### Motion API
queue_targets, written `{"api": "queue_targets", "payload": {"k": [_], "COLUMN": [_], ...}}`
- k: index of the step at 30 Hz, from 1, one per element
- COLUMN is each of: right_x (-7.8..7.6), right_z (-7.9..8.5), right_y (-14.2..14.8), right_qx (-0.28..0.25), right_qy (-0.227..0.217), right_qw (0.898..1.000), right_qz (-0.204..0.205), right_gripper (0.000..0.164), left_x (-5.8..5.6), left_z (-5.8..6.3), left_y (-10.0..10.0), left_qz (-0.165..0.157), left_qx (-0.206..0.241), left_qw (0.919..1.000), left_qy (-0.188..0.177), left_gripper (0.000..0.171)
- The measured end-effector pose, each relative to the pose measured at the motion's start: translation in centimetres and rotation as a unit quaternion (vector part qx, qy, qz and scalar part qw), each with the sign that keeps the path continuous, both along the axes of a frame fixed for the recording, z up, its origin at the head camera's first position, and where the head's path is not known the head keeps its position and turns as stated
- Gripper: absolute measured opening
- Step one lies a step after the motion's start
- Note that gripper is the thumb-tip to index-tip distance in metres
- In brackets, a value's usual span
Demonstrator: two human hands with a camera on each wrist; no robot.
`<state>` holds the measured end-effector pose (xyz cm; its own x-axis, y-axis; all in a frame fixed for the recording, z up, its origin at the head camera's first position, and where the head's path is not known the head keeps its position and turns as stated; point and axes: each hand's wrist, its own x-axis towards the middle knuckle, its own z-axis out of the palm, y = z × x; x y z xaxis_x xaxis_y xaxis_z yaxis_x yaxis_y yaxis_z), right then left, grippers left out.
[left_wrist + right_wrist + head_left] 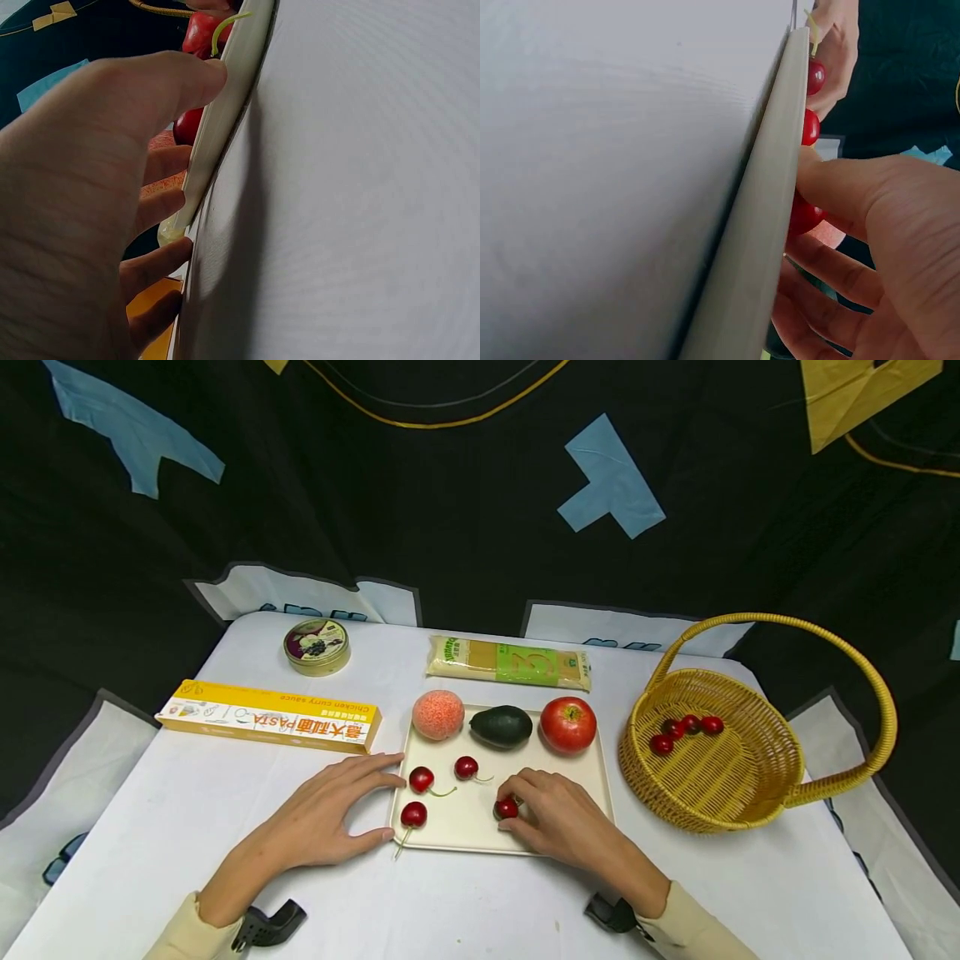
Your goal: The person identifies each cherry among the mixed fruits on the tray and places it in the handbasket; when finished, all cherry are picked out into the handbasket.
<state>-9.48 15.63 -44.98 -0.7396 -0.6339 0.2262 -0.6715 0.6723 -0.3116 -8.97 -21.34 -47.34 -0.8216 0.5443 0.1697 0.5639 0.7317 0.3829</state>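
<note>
On the cream tray [465,839] my right hand [558,814] pinches a dark red cherry [507,808] between thumb and fingers. The right wrist view shows that cherry [805,216] close over the tray rim. My left hand [330,810] lies at the tray's left edge, fingers spread and relaxed, fingertips right at the rim. Near those fingertips are two stemmed cherries, an upper cherry [422,779] and a lower cherry [413,814]. Another cherry [466,767] sits nearer the middle. Along the tray's back lie a pinkish-orange round fruit [438,715], a dark green avocado [501,727] and a red apple [568,725].
A yellow wicker basket [652,793] with a tall handle stands to the right, several cherries [691,724] inside. Behind the tray lies a noodle packet [510,662]. A yellow pasta box [270,717] and a round tin [317,647] are at the left on the white tablecloth.
</note>
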Motion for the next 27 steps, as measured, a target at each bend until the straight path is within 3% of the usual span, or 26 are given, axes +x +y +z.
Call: {"api": "queue_targets", "payload": {"k": [6, 13, 27], "right_x": [0.0, -0.2, -2.0], "right_z": [0.2, 1.9, 4.6], "right_y": [0.2, 1.4, 7.8], "right_qx": [0.008, 0.008, -0.010], "right_qy": [0.015, 0.026, 0.067], "right_qw": [1.000, 0.998, 0.987], "right_qz": [-0.011, -0.053, -0.144], "right_gripper": [0.031, 0.030, 0.035], "left_x": [-0.1, -0.1, 0.0], "left_z": [-0.1, -0.2, -0.1], "left_y": [0.0, 0.0, 0.0], "left_qz": [-0.002, -0.006, -0.004], "left_qx": [-0.001, 0.005, 0.002], "left_qw": [1.0000, 0.9999, 1.0000], "left_qy": [0.001, 0.007, 0.006], "left_gripper": [0.060, 0.060, 0.060]}}
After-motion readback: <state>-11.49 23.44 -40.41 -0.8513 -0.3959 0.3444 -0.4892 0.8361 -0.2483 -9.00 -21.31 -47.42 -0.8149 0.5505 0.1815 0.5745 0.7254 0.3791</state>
